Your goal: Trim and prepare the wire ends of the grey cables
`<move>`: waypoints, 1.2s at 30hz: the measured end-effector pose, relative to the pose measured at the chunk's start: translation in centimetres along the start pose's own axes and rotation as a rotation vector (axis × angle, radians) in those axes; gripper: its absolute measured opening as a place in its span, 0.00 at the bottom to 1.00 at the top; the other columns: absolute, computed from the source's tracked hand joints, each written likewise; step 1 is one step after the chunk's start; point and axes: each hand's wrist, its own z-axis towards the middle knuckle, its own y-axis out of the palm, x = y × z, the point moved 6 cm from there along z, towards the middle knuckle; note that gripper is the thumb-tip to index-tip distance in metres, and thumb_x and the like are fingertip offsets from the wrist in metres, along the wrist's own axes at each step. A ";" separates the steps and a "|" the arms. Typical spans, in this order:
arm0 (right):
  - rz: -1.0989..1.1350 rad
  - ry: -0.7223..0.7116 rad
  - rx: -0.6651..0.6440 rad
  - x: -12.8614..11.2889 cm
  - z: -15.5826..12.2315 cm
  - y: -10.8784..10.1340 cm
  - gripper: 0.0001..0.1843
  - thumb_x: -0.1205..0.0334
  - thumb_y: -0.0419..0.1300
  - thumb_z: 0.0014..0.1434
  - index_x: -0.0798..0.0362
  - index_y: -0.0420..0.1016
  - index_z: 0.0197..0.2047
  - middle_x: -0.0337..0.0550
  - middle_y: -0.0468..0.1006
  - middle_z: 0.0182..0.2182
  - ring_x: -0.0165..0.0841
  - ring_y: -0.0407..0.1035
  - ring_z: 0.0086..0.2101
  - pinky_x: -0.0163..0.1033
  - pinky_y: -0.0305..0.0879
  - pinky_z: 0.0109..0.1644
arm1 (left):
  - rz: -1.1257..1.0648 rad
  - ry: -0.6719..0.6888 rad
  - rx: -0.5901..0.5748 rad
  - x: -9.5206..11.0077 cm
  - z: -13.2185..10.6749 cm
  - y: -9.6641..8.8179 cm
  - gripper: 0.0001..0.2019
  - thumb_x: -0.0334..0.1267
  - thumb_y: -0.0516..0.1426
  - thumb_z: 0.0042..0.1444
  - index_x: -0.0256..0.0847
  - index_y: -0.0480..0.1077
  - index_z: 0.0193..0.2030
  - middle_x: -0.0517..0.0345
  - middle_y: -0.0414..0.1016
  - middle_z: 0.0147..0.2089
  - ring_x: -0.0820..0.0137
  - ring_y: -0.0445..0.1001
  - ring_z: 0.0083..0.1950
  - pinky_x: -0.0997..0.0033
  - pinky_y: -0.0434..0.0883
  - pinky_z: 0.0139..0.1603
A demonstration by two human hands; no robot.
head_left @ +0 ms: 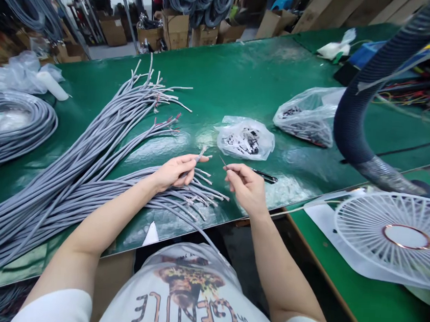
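Observation:
My left hand (177, 171) is closed around a grey cable near its end; the frayed, pale stripped tip (203, 150) sticks out past the fingers. Just to the right, my right hand (247, 185) pinches a thin, dark, pointed tool (223, 160), whose exact kind is too small to make out. Its point stays a short way apart from the cable tip. Under my left forearm lies a bundle of grey cables (135, 185) with stripped, frayed ends. A larger cable bundle (103, 119) runs diagonally behind it, some ends showing red wires.
Beyond my right hand lies a clear bag of small black and white parts (246, 139), with a black-handled tool (265, 176) nearer. A second filled bag (308, 118), a dark ribbed hose (353, 112) and a white fan (397, 237) occupy the right. Coiled cable (37, 114) sits left.

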 end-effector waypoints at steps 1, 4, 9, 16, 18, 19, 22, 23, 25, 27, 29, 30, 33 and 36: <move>-0.002 -0.016 -0.014 -0.9 -0.8 0.1 0.10 0.59 0.55 0.60 0.54 0.75 0.39 0.37 0.72 0.23 0.23 0.60 0.18 0.31 0.57 0.21 | 0.017 -0.011 -0.017 -0.2 -0.1 0.2 0.26 0.47 0.56 0.59 0.33 0.65 0.59 0.67 0.65 0.17 0.83 0.49 0.11 0.81 0.45 0.13; -0.035 -0.052 -0.047 -2.7 -2.5 0.6 0.10 0.60 0.54 0.62 0.53 0.75 0.41 0.36 0.71 0.24 0.24 0.62 0.20 0.32 0.60 0.24 | 0.032 -0.023 -0.042 -0.4 -0.4 0.4 0.28 0.48 0.56 0.59 0.33 0.62 0.62 0.68 0.63 0.16 0.83 0.47 0.11 0.82 0.44 0.13; -0.084 -0.064 -0.076 -3.2 -3.5 1.7 0.11 0.61 0.52 0.63 0.53 0.75 0.43 0.37 0.73 0.24 0.26 0.66 0.22 0.33 0.64 0.28 | 0.026 -0.049 -0.081 -0.4 -0.6 0.6 0.29 0.48 0.56 0.59 0.34 0.62 0.63 0.68 0.61 0.16 0.83 0.46 0.12 0.82 0.43 0.13; -0.110 -0.073 -0.076 -3.5 -3.7 2.1 0.12 0.61 0.51 0.64 0.54 0.75 0.44 0.36 0.70 0.20 0.26 0.65 0.21 0.32 0.64 0.28 | 0.065 -0.079 -0.106 -0.8 -0.7 0.8 0.30 0.49 0.55 0.59 0.36 0.60 0.65 0.67 0.60 0.15 0.82 0.46 0.13 0.80 0.42 0.13; -0.110 -0.072 -0.077 -3.5 -3.8 2.0 0.13 0.61 0.51 0.64 0.53 0.75 0.44 0.36 0.70 0.20 0.26 0.65 0.21 0.32 0.64 0.29 | 0.083 -0.078 -0.101 -0.8 -0.7 0.8 0.31 0.49 0.55 0.59 0.37 0.59 0.66 0.67 0.59 0.15 0.82 0.46 0.13 0.80 0.42 0.13; -0.111 -0.070 -0.076 -3.4 -3.8 2.0 0.13 0.60 0.51 0.64 0.53 0.75 0.44 0.36 0.70 0.20 0.26 0.65 0.21 0.32 0.64 0.29 | 0.092 -0.081 -0.102 -0.9 -0.7 0.8 0.31 0.49 0.55 0.59 0.37 0.59 0.66 0.67 0.59 0.15 0.82 0.46 0.13 0.80 0.43 0.13; -0.111 -0.066 -0.068 -3.3 -3.8 1.9 0.13 0.59 0.51 0.64 0.53 0.75 0.44 0.36 0.70 0.20 0.26 0.65 0.22 0.33 0.64 0.30 | 0.105 -0.094 -0.122 -1.1 -0.8 1.0 0.32 0.49 0.56 0.59 0.37 0.58 0.67 0.69 0.57 0.15 0.82 0.45 0.13 0.80 0.43 0.13; -0.112 -0.067 -0.064 -3.3 -3.8 1.9 0.13 0.59 0.51 0.64 0.53 0.75 0.44 0.36 0.70 0.21 0.26 0.65 0.22 0.33 0.64 0.30 | 0.107 -0.098 -0.129 -1.2 -0.8 1.1 0.32 0.49 0.56 0.58 0.37 0.58 0.67 0.69 0.56 0.15 0.82 0.44 0.14 0.81 0.43 0.14; -0.115 -0.074 -0.057 -3.4 -3.8 1.9 0.13 0.59 0.51 0.64 0.53 0.75 0.44 0.36 0.70 0.21 0.26 0.65 0.22 0.33 0.64 0.30 | 0.116 -0.106 -0.136 -1.2 -0.8 1.2 0.33 0.50 0.56 0.58 0.36 0.58 0.67 0.71 0.54 0.14 0.82 0.44 0.14 0.80 0.42 0.14; -0.124 -0.081 -0.053 -3.5 -3.9 1.9 0.13 0.60 0.51 0.64 0.53 0.75 0.44 0.36 0.70 0.21 0.26 0.64 0.22 0.33 0.63 0.30 | 0.135 -0.109 -0.129 -1.2 -0.8 1.2 0.33 0.50 0.56 0.58 0.34 0.58 0.66 0.71 0.53 0.14 0.82 0.43 0.14 0.80 0.41 0.14; -0.133 -0.081 -0.052 -3.5 -4.0 1.8 0.13 0.60 0.51 0.64 0.53 0.75 0.45 0.36 0.70 0.21 0.27 0.64 0.22 0.33 0.63 0.30 | 0.157 -0.106 -0.115 -1.1 -0.9 1.2 0.32 0.51 0.55 0.59 0.34 0.59 0.66 0.71 0.53 0.14 0.81 0.43 0.14 0.80 0.42 0.14; -0.137 -0.078 -0.051 -3.5 -4.0 1.8 0.13 0.60 0.51 0.64 0.53 0.75 0.45 0.36 0.70 0.21 0.27 0.64 0.22 0.33 0.63 0.29 | 0.169 -0.102 -0.107 -1.1 -0.9 1.2 0.32 0.51 0.54 0.59 0.34 0.59 0.66 0.71 0.53 0.14 0.81 0.43 0.14 0.80 0.42 0.14; -0.137 -0.067 -0.047 -3.5 -4.0 1.7 0.13 0.60 0.51 0.64 0.52 0.75 0.45 0.36 0.70 0.21 0.27 0.64 0.22 0.33 0.63 0.29 | 0.211 -0.078 -0.093 -1.0 -0.8 1.3 0.31 0.51 0.53 0.60 0.33 0.60 0.65 0.71 0.52 0.14 0.82 0.44 0.14 0.79 0.42 0.16; -0.130 -0.060 -0.045 -3.5 -3.8 1.8 0.13 0.60 0.51 0.64 0.53 0.75 0.43 0.36 0.69 0.20 0.27 0.64 0.21 0.32 0.63 0.29 | 0.274 -0.031 -0.099 -1.0 -0.8 1.5 0.31 0.51 0.54 0.59 0.30 0.62 0.63 0.72 0.51 0.14 0.81 0.46 0.15 0.79 0.44 0.17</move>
